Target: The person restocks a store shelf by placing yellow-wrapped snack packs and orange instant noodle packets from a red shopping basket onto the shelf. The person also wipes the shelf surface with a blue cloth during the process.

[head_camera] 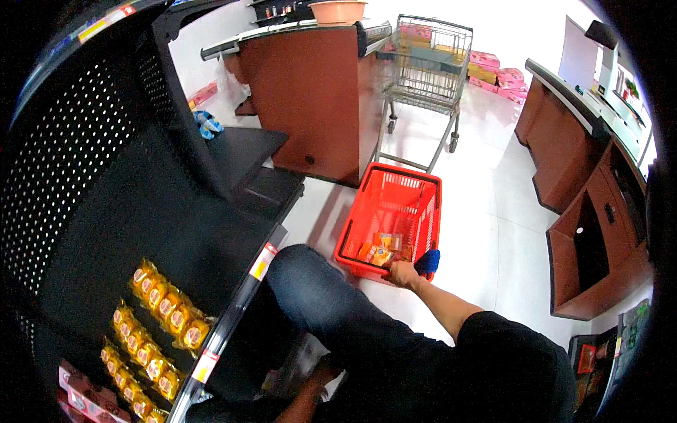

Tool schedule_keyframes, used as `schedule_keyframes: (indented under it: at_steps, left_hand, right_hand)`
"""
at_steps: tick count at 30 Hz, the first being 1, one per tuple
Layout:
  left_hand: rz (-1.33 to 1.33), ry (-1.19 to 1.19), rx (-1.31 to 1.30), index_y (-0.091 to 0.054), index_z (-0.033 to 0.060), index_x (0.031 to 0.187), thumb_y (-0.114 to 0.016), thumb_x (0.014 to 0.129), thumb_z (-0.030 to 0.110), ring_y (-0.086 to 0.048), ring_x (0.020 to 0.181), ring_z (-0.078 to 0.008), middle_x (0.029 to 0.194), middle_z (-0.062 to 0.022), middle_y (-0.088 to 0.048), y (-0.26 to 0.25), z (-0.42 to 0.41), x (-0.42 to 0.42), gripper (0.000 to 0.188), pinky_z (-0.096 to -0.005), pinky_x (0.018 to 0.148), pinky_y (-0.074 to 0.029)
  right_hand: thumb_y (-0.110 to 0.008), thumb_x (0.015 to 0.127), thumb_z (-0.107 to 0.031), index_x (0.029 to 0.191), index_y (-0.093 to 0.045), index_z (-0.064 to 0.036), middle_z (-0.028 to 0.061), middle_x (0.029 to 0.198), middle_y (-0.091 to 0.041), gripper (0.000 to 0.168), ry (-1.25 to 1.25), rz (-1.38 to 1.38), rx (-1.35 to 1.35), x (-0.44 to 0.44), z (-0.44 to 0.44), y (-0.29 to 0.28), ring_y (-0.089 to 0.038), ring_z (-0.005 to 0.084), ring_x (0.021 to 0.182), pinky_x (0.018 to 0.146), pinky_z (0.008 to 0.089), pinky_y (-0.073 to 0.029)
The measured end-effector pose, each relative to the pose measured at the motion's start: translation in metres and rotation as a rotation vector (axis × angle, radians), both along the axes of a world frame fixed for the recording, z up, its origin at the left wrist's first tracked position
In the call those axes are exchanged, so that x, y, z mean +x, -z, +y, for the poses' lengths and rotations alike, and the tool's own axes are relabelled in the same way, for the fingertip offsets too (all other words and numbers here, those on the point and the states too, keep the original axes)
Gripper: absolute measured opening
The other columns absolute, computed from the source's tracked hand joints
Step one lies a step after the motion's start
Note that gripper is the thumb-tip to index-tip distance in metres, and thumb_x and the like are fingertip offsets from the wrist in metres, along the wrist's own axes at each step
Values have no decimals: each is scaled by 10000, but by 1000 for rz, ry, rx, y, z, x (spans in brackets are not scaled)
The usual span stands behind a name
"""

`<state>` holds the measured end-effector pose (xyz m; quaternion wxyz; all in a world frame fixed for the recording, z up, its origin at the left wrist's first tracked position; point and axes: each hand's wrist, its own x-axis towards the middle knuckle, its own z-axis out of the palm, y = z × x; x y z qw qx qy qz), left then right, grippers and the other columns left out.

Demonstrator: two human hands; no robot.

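My right hand point(403, 274) grips the near rim of a red plastic shopping basket point(365, 211) on the floor. Inside the basket, at its near end, lie several orange and yellow snack packets point(382, 251). A dark blue object point(428, 263), possibly a shoe toe, shows beside my right wrist. Low in the picture, in shadow, my left hand point(323, 374) is beside a clear plastic bag or wrapper point(302, 359); whether the fingers hold it is hard to see. Left of my bent knee, three rows of yellow wrapped round cakes point(169, 309) sit on a black shelf point(153, 211).
Behind the basket stands a metal shopping cart point(428, 74). A brown checkout counter point(307, 100) is at its left, with a peach basin point(338, 11) on top; another brown counter point(560, 132) lies right. Pink boxes point(510, 82) are stacked behind. Price tags point(263, 261) line the shelf edge.
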<state>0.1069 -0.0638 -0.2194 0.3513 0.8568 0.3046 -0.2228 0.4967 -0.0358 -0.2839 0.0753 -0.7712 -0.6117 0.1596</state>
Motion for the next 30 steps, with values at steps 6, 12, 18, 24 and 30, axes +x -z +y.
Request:
schedule_keyframes:
  at_steps: [6, 12, 18, 24, 30]
  left_hand:
    - [-101, 3, -68, -637, 64, 1166, -506, 964, 368, -621, 1044, -355, 1157, -162, -651, 10, -21, 17, 387, -468, 917, -482]
    - [-148, -72, -128, -636, 64, 1167, -508, 967, 364, -628, 1031, -343, 1144, -152, -657, 5, -29, 21, 382, -456, 903, -486]
    - [-197, -132, -205, -635, 64, 1167, -510, 970, 360, -634, 1019, -330, 1130, -143, -664, -3, -18, 25, 376, -444, 889, -490]
    - [-228, -190, -286, -634, 64, 1167, -512, 973, 355, -640, 1006, -318, 1116, -134, -670, 1, 14, 23, 371, -432, 875, -494]
    - [-245, -207, -303, -633, 63, 1168, -514, 976, 351, -647, 994, -305, 1103, -124, -677, 1, 32, 31, 366, -420, 861, -498]
  right_hand:
    - [-652, 862, -381, 1091, -688, -132, 214, 901, -700, 340, -2, -20, -14, 1, 2, 3, -697, 371, 821, 718, 484, -552]
    - [-651, 882, -335, 1156, -676, -192, 191, 935, -708, 310, 47, -20, 28, 0, 0, 10, -696, 383, 837, 704, 484, -545]
    - [-598, 925, -335, 1222, -640, -179, 217, 1005, -687, 338, 78, 101, -1, -11, -5, -17, -665, 399, 955, 793, 476, -524]
    - [-582, 904, -223, 1255, -600, -140, 205, 1120, -650, 361, 211, 426, -2, -2, -17, -5, -640, 407, 1007, 819, 447, -519]
    - [-563, 921, -219, 1214, -613, -66, 173, 1158, -660, 334, 293, 539, 27, 22, -44, 34, -658, 340, 1013, 843, 400, -516]
